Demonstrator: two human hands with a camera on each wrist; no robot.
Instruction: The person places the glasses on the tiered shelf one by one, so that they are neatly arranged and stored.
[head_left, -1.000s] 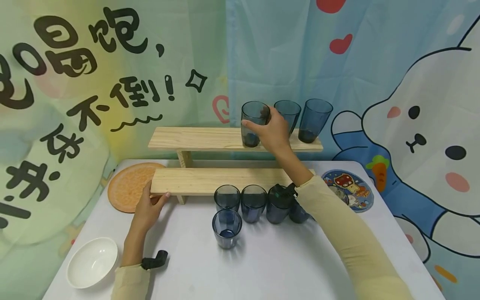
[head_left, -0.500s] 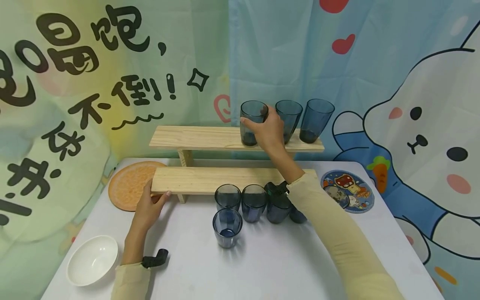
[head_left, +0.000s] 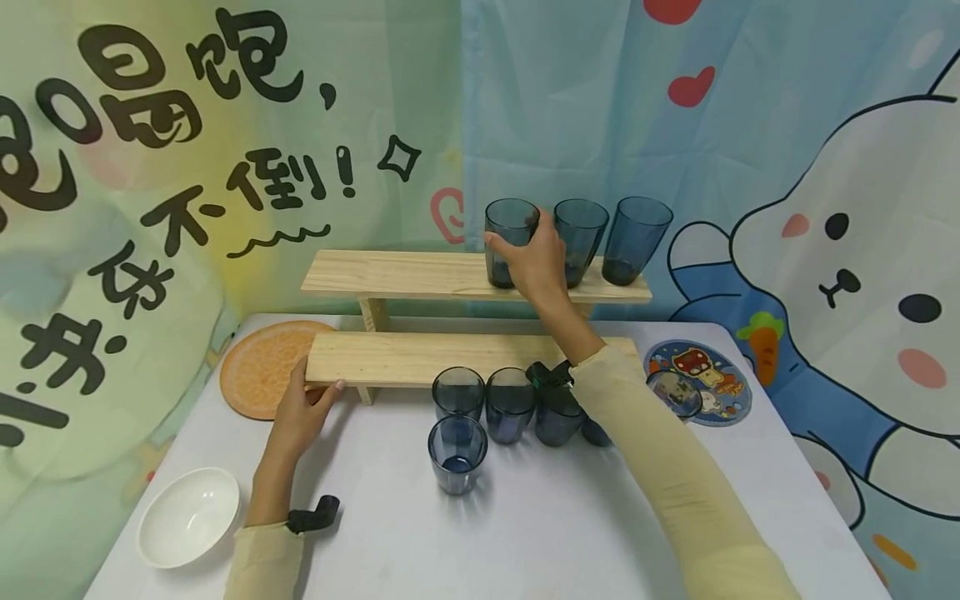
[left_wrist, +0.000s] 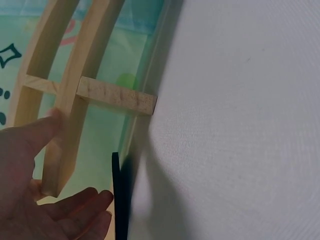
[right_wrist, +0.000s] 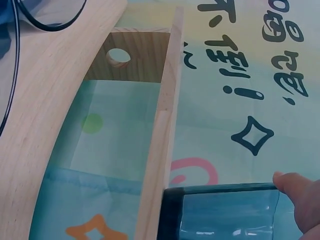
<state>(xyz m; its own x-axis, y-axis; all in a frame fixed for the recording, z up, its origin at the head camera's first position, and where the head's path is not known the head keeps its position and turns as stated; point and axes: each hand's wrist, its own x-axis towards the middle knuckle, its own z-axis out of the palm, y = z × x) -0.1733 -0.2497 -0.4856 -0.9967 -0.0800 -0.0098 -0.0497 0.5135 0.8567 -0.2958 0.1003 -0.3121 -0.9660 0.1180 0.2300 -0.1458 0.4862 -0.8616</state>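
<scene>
In the head view my right hand [head_left: 542, 265] holds a blue-tinted drinking glass [head_left: 510, 218] upright at the upper board [head_left: 397, 273] of a two-tier wooden shelf. Thumb and fingers wrap its sides; the right wrist view shows this glass [right_wrist: 227, 215] with its base against the board. Two more glasses, the middle one [head_left: 582, 229] and the right one [head_left: 636, 233], stand farther right on that board. My left hand [head_left: 303, 417] grips the left end of the lower board [head_left: 420, 358], thumb on top. Several glasses stand before the shelf, one glass [head_left: 457, 458] nearest me.
A white bowl [head_left: 189, 517] sits at the table's left front. Behind it lies an orange round mat [head_left: 262, 371]. At the right is a blue patterned round mat [head_left: 731, 392] with a clear round object [head_left: 675, 393] on it. A printed curtain [head_left: 405, 75] hangs behind.
The right wrist and forearm have shifted slightly left, while the hand stays around the same glass on the upper board. My left hand keeps its grip; the whole view drifts slightly.
</scene>
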